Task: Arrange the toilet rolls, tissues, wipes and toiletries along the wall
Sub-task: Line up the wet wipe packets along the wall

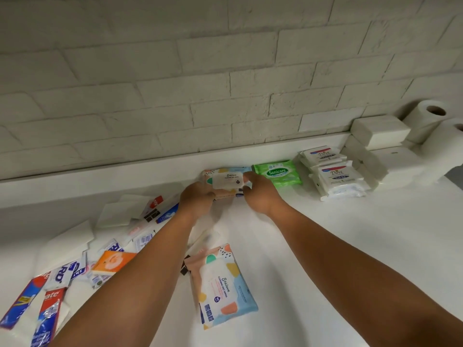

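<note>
**Wipes pack held at the wall ledge**

Near you, 6 o'clock: second Stalove wipes pack point(226, 284) flat on the counter point(350, 246). At 8 o'clock: loose toothpaste tubes point(50, 311). At 12 o'clock: your left hand point(196, 197) and right hand point(260, 194) clamp the Stalove pack point(226, 180) between them, just beside the green Sanicare pack point(278, 173). At 2 o'clock: toilet rolls point(426, 121).

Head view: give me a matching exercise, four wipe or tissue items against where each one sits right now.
Items:
1. Sanicare pack
2. Dove packs
3. Stalove pack at the wall
4. second Stalove pack

Places:
A. lying between the forearms, away from the wall
B. in the grip of both hands
C. stacked right of the green pack
D. at the wall ledge, just right of the right hand

Pairs: 1-D, 2-C, 3-B, 4-A
</note>
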A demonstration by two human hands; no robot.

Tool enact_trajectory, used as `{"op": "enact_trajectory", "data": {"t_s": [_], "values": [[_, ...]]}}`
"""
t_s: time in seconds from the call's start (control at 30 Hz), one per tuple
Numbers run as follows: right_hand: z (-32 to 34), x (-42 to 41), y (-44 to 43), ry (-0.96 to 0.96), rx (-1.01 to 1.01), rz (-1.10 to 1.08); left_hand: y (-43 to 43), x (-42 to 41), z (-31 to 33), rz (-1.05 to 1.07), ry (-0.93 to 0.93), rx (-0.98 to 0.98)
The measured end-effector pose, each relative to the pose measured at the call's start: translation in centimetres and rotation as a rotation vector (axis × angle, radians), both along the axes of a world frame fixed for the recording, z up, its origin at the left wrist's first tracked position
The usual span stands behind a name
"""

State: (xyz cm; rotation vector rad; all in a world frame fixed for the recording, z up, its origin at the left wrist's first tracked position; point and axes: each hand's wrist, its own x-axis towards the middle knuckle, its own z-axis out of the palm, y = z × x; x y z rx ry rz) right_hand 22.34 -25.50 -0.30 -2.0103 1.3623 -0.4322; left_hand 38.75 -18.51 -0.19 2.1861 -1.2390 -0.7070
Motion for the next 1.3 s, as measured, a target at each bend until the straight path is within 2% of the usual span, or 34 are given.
{"op": "enact_trajectory", "data": {"t_s": [0.13,0.27,0.53,0.67,0.8,0.97,1.1,1.3], "values": [[0.8,-0.8,3.6,-0.063,-0.027,0.084,3.7,-1.2,1.4,-0.09,0.078,-0.138],[0.5,-2.2,8.5,-0.076,-0.021,0.142,7.7,-1.6,0.1,-0.1,0.074,-0.16],[-2.2,-3.8,15.1,0.048,0.026,0.184,13.3,-1.4,-3.4,-0.242,-0.12,0.005],[-4.0,-3.6,17.0,0.185,0.048,0.198,14.4,-1.4,-4.7,-0.346,-0.227,0.11],[-5.5,-3.4,17.7,0.284,0.024,0.208,14.3,-1.5,-5.0,-0.399,-0.343,0.134],[-6.0,-3.1,17.4,0.312,0.071,0.213,13.9,-1.3,-4.8,-0.438,-0.452,0.223],[-6.1,-2.7,17.1,0.303,0.195,0.18,13.8,-1.6,-4.3,-0.425,-0.393,0.292],[-6.2,-3.5,15.3,0.122,0.347,0.204,13.4,-0.9,-2.5,-0.395,-0.148,0.281]]}}
